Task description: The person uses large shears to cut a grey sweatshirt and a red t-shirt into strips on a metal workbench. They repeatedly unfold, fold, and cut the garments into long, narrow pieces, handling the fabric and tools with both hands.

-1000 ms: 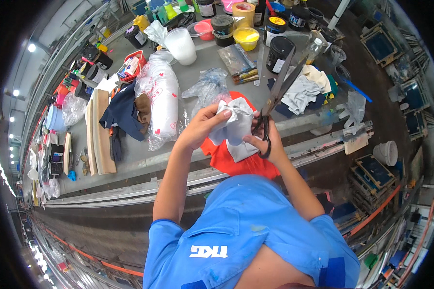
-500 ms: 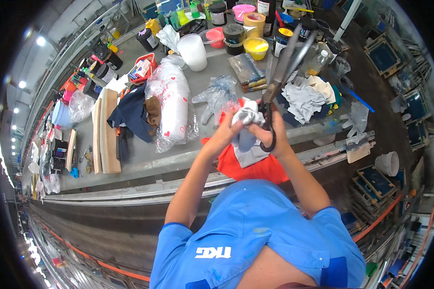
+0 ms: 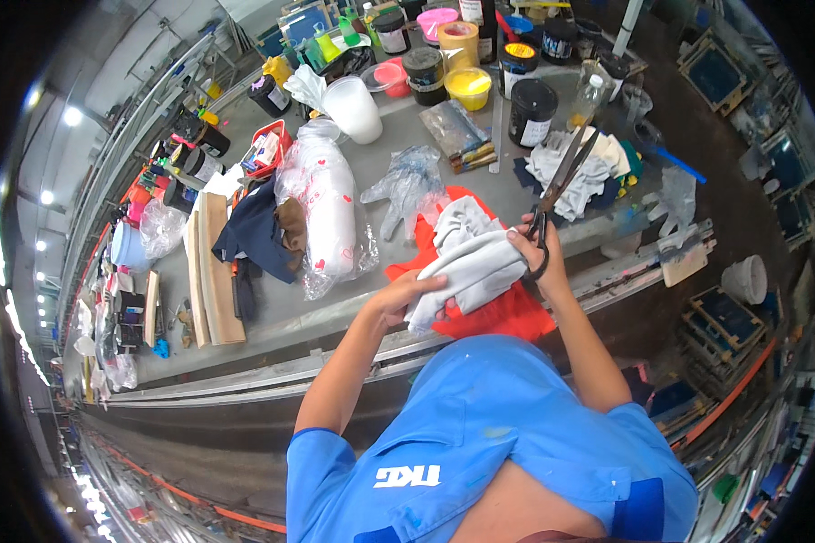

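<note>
A light grey cloth (image 3: 475,270) is stretched between my hands over a red cloth (image 3: 507,315) at the table's front edge. My left hand (image 3: 397,297) grips its near left end, thumb on top and fingers underneath. On the other side, my right hand (image 3: 541,255) pinches the far right end of the cloth. That same hand carries large dark scissors (image 3: 563,181), their handle loops at the fingers. The blades point up and away, slightly apart, with nothing seen between them. A crumpled part of the grey cloth lies just beyond the stretched part.
Left of the cloth lie a clear plastic glove (image 3: 406,188) and a plastic-wrapped white roll (image 3: 328,204). A rag pile (image 3: 570,176) sits beyond my right hand. Ink tubs, including an open yellow one (image 3: 468,86), crowd the back. Wooden strips (image 3: 215,271) stand at left.
The bunched grey cloth has been lowered and spread out between my hands, which have moved apart. The scissors have come down and tilted to the right, still in my right hand.
</note>
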The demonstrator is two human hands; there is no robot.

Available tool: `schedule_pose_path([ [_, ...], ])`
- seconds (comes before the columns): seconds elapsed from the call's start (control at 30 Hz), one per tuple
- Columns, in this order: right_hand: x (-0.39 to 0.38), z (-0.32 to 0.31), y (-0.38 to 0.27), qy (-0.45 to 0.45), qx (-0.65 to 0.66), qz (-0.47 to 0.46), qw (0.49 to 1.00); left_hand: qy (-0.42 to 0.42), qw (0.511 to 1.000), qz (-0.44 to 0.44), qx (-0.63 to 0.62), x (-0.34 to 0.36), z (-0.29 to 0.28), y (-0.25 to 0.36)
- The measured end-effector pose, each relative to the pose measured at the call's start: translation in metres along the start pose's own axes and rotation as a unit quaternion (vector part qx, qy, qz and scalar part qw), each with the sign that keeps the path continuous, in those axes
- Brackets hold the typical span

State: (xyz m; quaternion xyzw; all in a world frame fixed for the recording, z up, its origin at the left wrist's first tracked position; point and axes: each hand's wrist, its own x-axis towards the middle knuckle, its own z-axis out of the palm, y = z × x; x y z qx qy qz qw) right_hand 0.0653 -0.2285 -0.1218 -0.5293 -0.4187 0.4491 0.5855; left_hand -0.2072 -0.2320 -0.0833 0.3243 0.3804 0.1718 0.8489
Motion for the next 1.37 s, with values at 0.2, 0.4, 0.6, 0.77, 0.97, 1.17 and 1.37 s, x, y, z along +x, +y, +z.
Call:
schedule_pose_path([
  [0.2,-0.051,-0.025,0.025,-0.069,0.044,0.088,0.993,0.161,0.973,-0.104,0.129,-0.009,-0.025,0.007],
  [0.4,-0.072,-0.042,0.012,-0.227,0.051,0.095,0.968,0.160,0.974,0.022,0.160,-0.014,-0.050,0.043],
  [0.6,-0.089,-0.041,0.009,-0.416,0.044,0.063,0.906,0.140,0.960,0.087,0.227,-0.006,-0.023,0.147],
  [0.77,-0.103,-0.008,0.010,-0.455,-0.003,0.052,0.889,0.080,0.947,0.067,0.304,-0.001,0.027,0.214],
  [0.97,-0.104,0.030,0.003,-0.402,0.054,-0.036,0.913,0.140,0.890,-0.030,0.432,0.009,0.090,0.206],
  [1.17,-0.103,0.038,0.002,-0.410,0.084,-0.005,0.908,0.146,0.859,-0.021,0.489,0.009,0.097,0.203],
  [1.37,-0.099,0.038,-0.011,-0.408,0.099,-0.006,0.908,0.123,0.745,0.011,0.656,0.010,0.103,0.187],
])
